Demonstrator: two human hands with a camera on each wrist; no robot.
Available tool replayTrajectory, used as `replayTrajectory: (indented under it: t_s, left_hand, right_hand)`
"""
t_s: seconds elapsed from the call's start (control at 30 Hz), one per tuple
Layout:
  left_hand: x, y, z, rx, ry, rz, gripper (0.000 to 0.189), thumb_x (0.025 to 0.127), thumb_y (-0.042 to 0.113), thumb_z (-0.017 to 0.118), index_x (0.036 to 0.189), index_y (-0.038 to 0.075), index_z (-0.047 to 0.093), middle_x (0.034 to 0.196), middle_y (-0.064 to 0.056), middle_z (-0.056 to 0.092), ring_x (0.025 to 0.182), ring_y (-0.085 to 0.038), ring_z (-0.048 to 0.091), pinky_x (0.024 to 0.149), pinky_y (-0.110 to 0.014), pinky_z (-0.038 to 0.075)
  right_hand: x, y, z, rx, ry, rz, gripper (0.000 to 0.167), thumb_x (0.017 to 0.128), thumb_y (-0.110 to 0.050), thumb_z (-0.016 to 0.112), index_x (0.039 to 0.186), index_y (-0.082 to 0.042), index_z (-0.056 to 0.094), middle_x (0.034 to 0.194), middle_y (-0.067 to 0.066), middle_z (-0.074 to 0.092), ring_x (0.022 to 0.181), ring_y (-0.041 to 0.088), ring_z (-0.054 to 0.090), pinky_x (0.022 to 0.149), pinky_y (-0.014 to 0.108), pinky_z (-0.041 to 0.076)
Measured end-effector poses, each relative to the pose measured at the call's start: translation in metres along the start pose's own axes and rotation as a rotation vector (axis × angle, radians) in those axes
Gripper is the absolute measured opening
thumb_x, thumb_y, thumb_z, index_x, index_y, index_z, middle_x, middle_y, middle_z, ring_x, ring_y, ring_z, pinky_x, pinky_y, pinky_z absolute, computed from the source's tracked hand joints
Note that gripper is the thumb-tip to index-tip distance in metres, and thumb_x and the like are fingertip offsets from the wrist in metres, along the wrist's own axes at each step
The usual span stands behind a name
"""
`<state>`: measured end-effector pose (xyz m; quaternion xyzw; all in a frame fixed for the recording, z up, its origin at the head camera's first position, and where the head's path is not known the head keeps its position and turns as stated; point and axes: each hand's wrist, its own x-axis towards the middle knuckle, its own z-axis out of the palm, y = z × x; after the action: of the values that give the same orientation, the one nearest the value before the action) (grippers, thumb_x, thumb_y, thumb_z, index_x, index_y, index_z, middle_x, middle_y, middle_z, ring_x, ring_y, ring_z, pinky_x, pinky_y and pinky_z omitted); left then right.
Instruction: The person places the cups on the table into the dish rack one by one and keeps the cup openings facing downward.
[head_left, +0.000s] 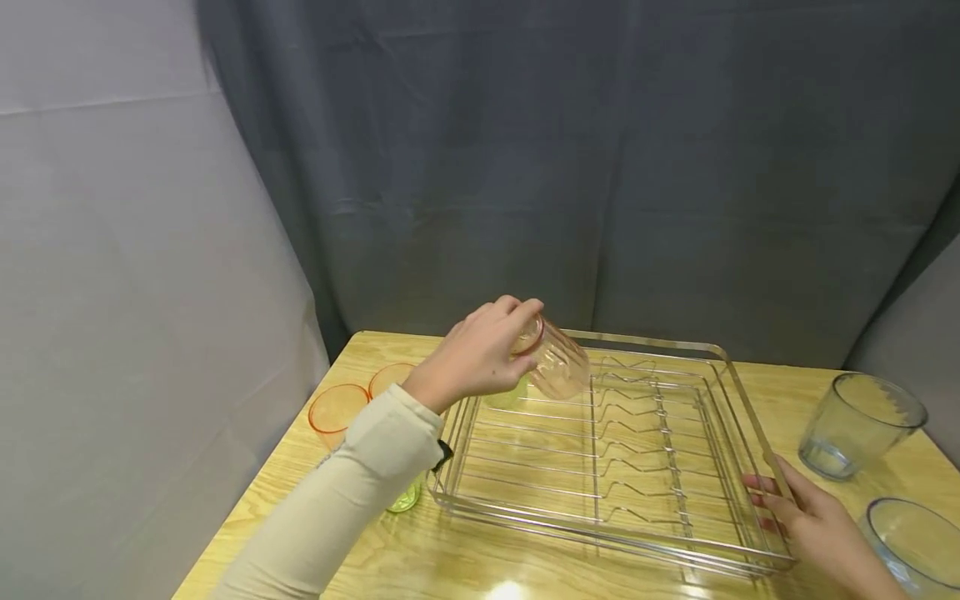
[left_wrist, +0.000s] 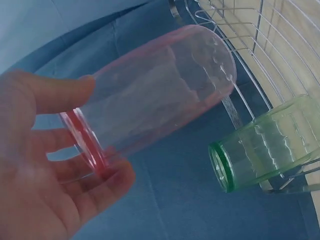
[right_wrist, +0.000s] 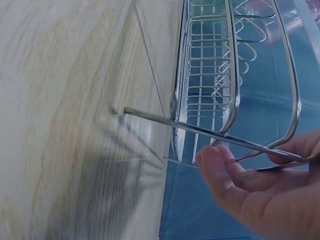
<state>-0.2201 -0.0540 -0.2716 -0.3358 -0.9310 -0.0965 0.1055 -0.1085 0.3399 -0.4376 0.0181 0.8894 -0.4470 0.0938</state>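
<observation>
My left hand [head_left: 487, 350] grips a clear pinkish tumbler [head_left: 558, 362] by its red rim, thumb on one side and fingers on the other. The tumbler is tilted over the far left part of a wire dish rack [head_left: 596, 467], its base away from the palm. A green tumbler [left_wrist: 265, 145] stands upside down in the rack, partly hidden behind the left hand in the head view. With its fingers about the rail, my right hand [head_left: 813, 517] holds the rack's right side near the front corner [right_wrist: 220, 135].
Orange-rimmed tumblers [head_left: 337, 408] stand left of the rack, partly behind the left sleeve. Below the sleeve shows part of a green tumbler [head_left: 406, 497]. Two clear glasses stand at the right, one farther back [head_left: 847, 433] and one nearer [head_left: 911, 546]. Grey cloth hangs behind the table.
</observation>
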Motion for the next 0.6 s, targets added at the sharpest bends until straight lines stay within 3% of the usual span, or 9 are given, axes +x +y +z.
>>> replayTrajectory:
  t_s: [0.17, 0.47, 0.6]
  left_hand:
    - [0.019, 0.001, 0.013, 0.000, -0.083, -0.025, 0.065, 0.095, 0.036, 0.063, 0.152, 0.018, 0.038, 0.137, -0.005, 0.055, 0.116, -0.022, 0.059, 0.092, -0.039, 0.055]
    - [0.040, 0.000, 0.034, -0.008, -0.094, -0.088, 0.067, 0.094, 0.044, 0.063, 0.151, 0.020, 0.037, 0.138, -0.004, 0.056, 0.116, -0.021, 0.059, 0.091, -0.039, 0.055]
    - [0.047, -0.002, 0.044, 0.034, -0.084, -0.084, 0.064, 0.094, 0.044, 0.063, 0.149, 0.018, 0.041, 0.134, -0.005, 0.058, 0.112, -0.022, 0.059, 0.090, -0.038, 0.055]
  right_hand:
    - [-0.004, 0.005, 0.002, -0.012, -0.011, 0.027, 0.062, 0.107, -0.008, 0.030, 0.149, 0.016, -0.008, 0.145, 0.038, 0.042, 0.090, -0.026, 0.046, 0.080, 0.028, 0.060]
    - [-0.004, 0.007, 0.005, 0.021, 0.011, -0.025, 0.061, 0.108, -0.007, 0.030, 0.150, 0.016, -0.007, 0.138, 0.035, 0.052, 0.093, -0.026, 0.046, 0.079, 0.024, 0.058]
    - [-0.004, 0.006, 0.007, 0.040, 0.026, -0.036, 0.061, 0.107, -0.007, 0.031, 0.151, 0.015, -0.005, 0.132, 0.018, 0.063, 0.094, -0.025, 0.048, 0.079, 0.021, 0.058]
